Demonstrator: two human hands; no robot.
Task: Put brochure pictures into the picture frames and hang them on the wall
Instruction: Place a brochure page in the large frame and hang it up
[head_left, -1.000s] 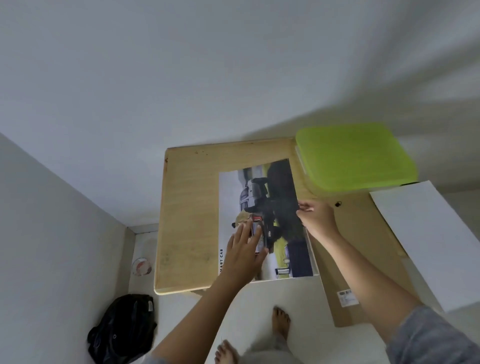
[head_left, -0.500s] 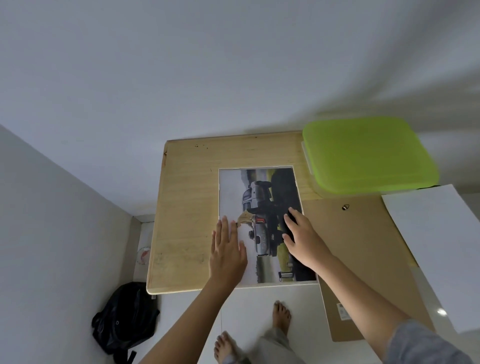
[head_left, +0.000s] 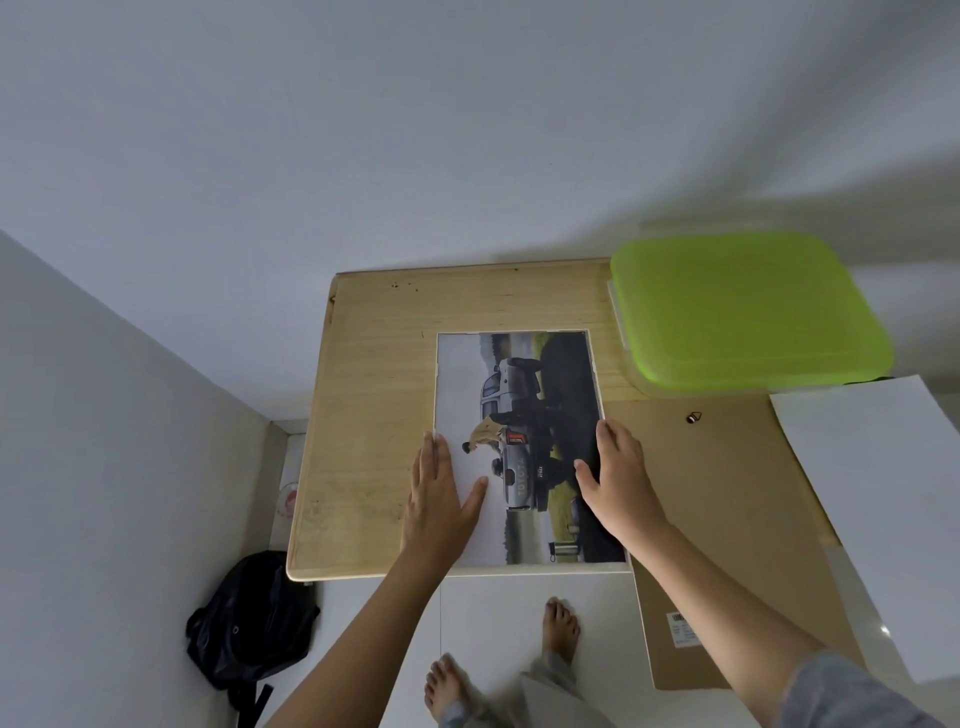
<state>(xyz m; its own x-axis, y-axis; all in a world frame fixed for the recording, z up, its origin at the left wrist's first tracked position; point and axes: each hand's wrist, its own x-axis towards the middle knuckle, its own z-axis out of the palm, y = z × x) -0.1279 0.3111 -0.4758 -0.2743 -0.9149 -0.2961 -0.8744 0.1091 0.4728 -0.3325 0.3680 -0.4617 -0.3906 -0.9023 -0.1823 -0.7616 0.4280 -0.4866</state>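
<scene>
A brochure picture (head_left: 524, 395) of a grey pickup truck lies flat on the wooden table (head_left: 374, 395), inside a thin white frame edge. My left hand (head_left: 441, 493) rests flat on the picture's left edge, fingers spread. On the right edge my right hand (head_left: 615, 483) lies flat as well, fingers together. Neither hand grips anything. A brown backing board (head_left: 727, 499) with a small metal hanger (head_left: 693, 417) lies to the right of the picture.
A lime-green plastic box lid (head_left: 748, 312) sits at the table's back right. A white sheet (head_left: 883, 509) overlaps the brown board at the right. A black bag (head_left: 254, 623) lies on the floor at lower left. My bare feet (head_left: 561, 623) stand below the table's front edge.
Both hands have slid apart from the picture's middle to its left and right edges. The picture now lies squarer on the table.
</scene>
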